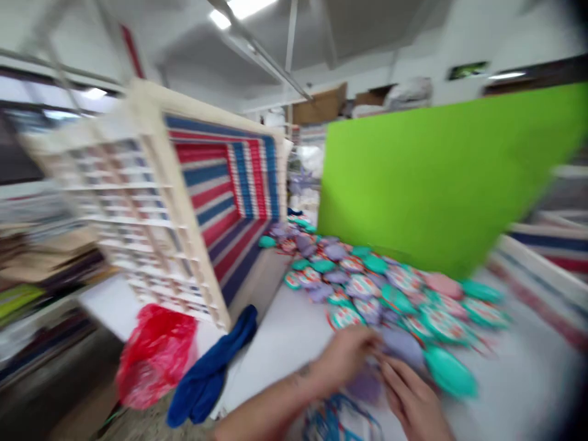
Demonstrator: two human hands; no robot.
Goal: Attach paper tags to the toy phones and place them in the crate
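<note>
My left hand point(351, 355) reaches in from the lower left, its fingers pinched together and blurred. Close against it is my right hand point(411, 398), with thumb and fingers drawn together at the left hand's fingertips. What the two hands pinch is small and hidden. Just below and between them shows a lavender piece point(365, 384). A blue-and-white printed item point(342, 419) lies under my left wrist. Directly beyond my fingers, a pile of small oval pieces point(362, 285) in teal, lavender and pink spreads over the white table point(280, 343); several bear printed labels and red cords.
On the left, a cream plastic crate point(197, 245) lined with striped cloth stands on its side. A bright green board point(427, 190) rises behind the pile. Blue cloth point(214, 373) and a red plastic bag point(156, 355) hang at the table's near edge.
</note>
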